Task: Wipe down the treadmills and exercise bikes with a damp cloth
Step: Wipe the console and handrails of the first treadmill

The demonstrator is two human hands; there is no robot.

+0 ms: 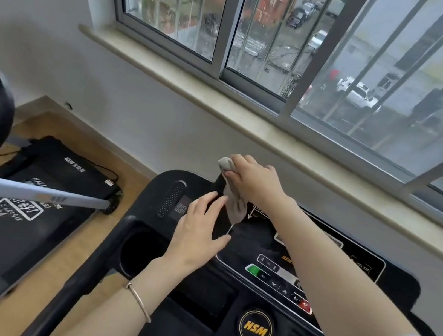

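A black treadmill console (348, 276) with an HSM badge fills the lower middle of the head view. My right hand (252, 181) grips a grey cloth (234, 201) and holds it over an upright black part at the console's far left top; the cloth hangs down from my fingers. My left hand (199, 230) lies flat with straight fingers on the console's left side, just below the cloth and beside a speaker grille (171, 199). The part under the cloth is mostly hidden.
A round cup holder (139, 250) sits left of my left hand. A second treadmill (23, 195) lies folded flat on the wooden floor at left, with a grey bar across it. A window sill (224, 105) and white wall run behind the console.
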